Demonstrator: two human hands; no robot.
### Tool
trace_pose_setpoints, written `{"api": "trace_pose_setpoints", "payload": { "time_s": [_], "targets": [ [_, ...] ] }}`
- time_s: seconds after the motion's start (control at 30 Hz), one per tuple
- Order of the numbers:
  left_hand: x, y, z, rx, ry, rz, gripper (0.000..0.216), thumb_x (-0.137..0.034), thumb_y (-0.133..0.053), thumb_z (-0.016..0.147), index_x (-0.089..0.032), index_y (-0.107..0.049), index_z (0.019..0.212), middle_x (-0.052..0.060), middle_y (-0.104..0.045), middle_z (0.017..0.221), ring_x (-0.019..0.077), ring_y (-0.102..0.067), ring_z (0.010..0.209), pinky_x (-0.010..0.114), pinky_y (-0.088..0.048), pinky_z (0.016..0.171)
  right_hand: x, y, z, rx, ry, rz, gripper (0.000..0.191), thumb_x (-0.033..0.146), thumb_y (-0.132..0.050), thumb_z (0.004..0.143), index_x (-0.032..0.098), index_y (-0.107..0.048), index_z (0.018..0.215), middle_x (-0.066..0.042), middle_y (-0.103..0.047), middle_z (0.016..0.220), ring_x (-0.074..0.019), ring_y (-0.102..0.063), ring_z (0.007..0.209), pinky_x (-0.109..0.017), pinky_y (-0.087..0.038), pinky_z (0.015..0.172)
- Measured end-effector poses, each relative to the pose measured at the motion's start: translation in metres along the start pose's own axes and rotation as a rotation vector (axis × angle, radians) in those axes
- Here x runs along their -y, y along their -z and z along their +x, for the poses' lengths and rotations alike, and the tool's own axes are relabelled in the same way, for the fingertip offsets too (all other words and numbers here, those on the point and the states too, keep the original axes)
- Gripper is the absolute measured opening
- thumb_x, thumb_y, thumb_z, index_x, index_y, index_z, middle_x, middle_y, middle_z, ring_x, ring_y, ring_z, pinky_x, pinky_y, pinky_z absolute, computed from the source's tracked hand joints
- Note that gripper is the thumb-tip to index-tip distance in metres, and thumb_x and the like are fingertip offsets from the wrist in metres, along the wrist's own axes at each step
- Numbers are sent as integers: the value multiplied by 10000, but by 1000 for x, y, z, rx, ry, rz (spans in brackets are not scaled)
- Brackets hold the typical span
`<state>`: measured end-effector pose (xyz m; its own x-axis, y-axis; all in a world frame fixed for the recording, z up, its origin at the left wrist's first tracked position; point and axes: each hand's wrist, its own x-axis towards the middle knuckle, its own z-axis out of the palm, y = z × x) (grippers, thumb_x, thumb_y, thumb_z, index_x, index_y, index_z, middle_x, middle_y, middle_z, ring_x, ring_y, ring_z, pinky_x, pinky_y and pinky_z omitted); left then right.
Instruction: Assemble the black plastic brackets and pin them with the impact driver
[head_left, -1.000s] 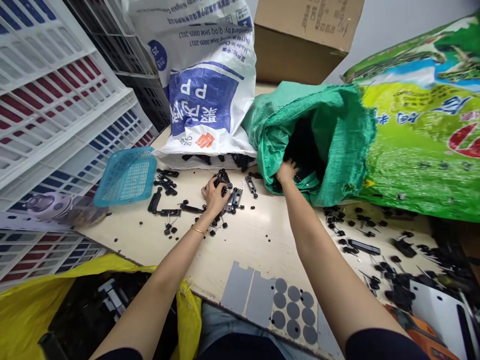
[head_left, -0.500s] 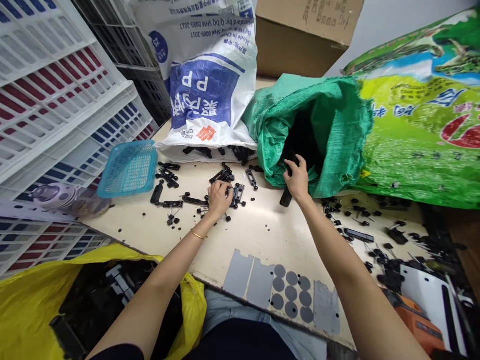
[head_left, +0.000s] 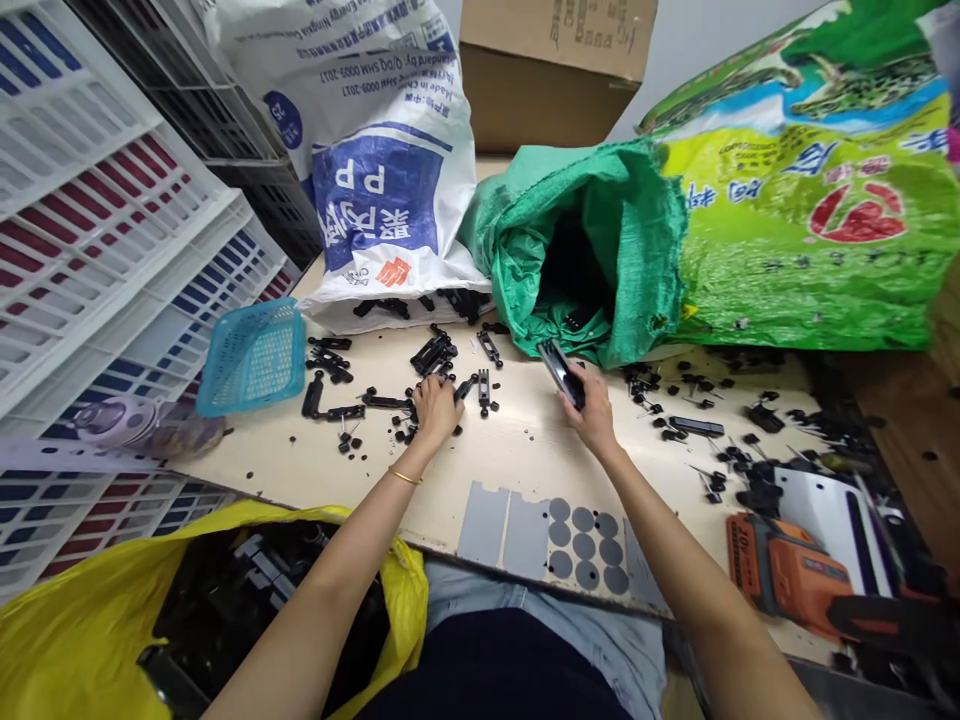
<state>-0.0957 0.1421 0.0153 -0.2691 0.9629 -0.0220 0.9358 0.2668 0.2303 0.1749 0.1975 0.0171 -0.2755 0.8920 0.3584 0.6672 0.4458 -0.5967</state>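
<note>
My right hand (head_left: 592,408) grips a long black plastic housing (head_left: 559,374), hollow along one side and tilted, just in front of the green woven sack (head_left: 645,260). The sack's mouth faces me, with black parts dimly visible inside. On the left, my left hand (head_left: 436,410) is closed around a small black plastic link (head_left: 466,387); its end pokes out past the fingers, and the rest is hidden. Beside that hand lie another black link (head_left: 484,390) and a pile of black links (head_left: 433,350).
A white sack (head_left: 382,200) spills black parts at the back. A blue basket (head_left: 251,358) stands left, and a yellow sack (head_left: 405,590) of black parts is near my lap. Grey discs (head_left: 583,547) lie at the front edge. An orange power tool (head_left: 795,570) lies right, near scattered black knobs.
My right hand has come back from the green sack's mouth, and the black housing in it now points up and left. My left hand stays among the links. The view has shifted rightward.
</note>
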Motion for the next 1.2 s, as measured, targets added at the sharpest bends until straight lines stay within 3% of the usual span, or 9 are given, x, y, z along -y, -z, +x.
{"api": "trace_pose_setpoints", "payload": {
  "time_s": [0.17, 0.33, 0.57, 0.67, 0.77, 0.87, 1.0, 1.07, 1.2],
  "targets": [
    [10, 17, -17, -126, -7, -209, 253, -187, -503, 829, -147, -632, 1044, 126, -618, 1104, 268, -547, 1081, 406, -380, 991, 18, 13, -78, 50, -217, 285, 443, 436, -495, 865, 224, -486, 1255, -101, -597, 1220, -248, -581, 1073, -414, -451, 920],
    [11, 38, -57, -102, -151, -478, 217, -248, -517, 854, -196, -649, 1019, 56, -683, 1005, 206, -624, 951, 314, -468, 888, 10, 12, -130, 36, -316, 283, 396, 419, -484, 868, 206, -516, 1200, -104, -612, 1168, -251, -570, 1079, -439, -437, 952],
    [-41, 29, -111, 285, -414, -286, 159, -194, -587, 777, -193, -739, 823, 69, -693, 898, 213, -628, 877, 302, -471, 825, 9, 31, -184, 154, -101, -58, 494, 198, -466, 797, 146, -475, 1289, -139, -566, 1251, -283, -499, 1111, -468, -408, 994],
    [-62, 22, -110, 481, -469, -185, 134, -172, -617, 746, -179, -746, 778, 66, -707, 808, 201, -633, 807, 277, -465, 755, 8, 39, -202, 148, -94, -99, 482, 198, -464, 803, 147, -479, 1282, -136, -579, 1225, -281, -507, 1088, -465, -421, 972],
    [-75, 15, -97, 549, -494, -141, 105, -169, -651, 719, -167, -741, 774, 58, -712, 771, 192, -631, 765, 266, -453, 714, 10, 40, -207, 135, -121, -123, 413, 296, -493, 835, 154, -522, 1222, -139, -615, 1140, -288, -530, 1033, -465, -440, 924],
    [-80, 4, -86, 524, -549, -184, 96, -175, -674, 709, -172, -728, 789, 50, -714, 842, 194, -632, 827, 270, -451, 767, 14, 36, -202, 111, -177, -175, 394, 389, -508, 849, 147, -561, 1155, -149, -628, 1071, -299, -543, 986, -459, -451, 874],
    [-70, -10, -86, 422, -565, -286, 246, -200, -700, 703, -175, -692, 948, 62, -679, 1017, 220, -603, 976, 306, -441, 877, 16, 39, -194, 175, -184, -239, 368, 344, -494, 859, 162, -571, 1170, -149, -618, 1074, -303, -543, 982, -451, -453, 843],
    [-60, -13, -95, 280, -501, -328, 363, -220, -703, 711, -175, -646, 1066, 82, -630, 1124, 244, -560, 1066, 343, -415, 943, 12, 46, -192, 242, -149, -249, 357, 293, -490, 857, 194, -574, 1190, -130, -621, 1086, -293, -546, 1007, -461, -443, 872],
    [-43, -14, -120, 10, -203, -393, 430, -283, -614, 804, -146, -535, 1204, 130, -575, 1143, 264, -525, 1100, 382, -397, 968, -5, 58, -190, 313, -29, -282, 404, 176, -477, 823, 258, -595, 1201, -102, -540, 1267, -291, -487, 1167, -507, -371, 997]
  ]
}}
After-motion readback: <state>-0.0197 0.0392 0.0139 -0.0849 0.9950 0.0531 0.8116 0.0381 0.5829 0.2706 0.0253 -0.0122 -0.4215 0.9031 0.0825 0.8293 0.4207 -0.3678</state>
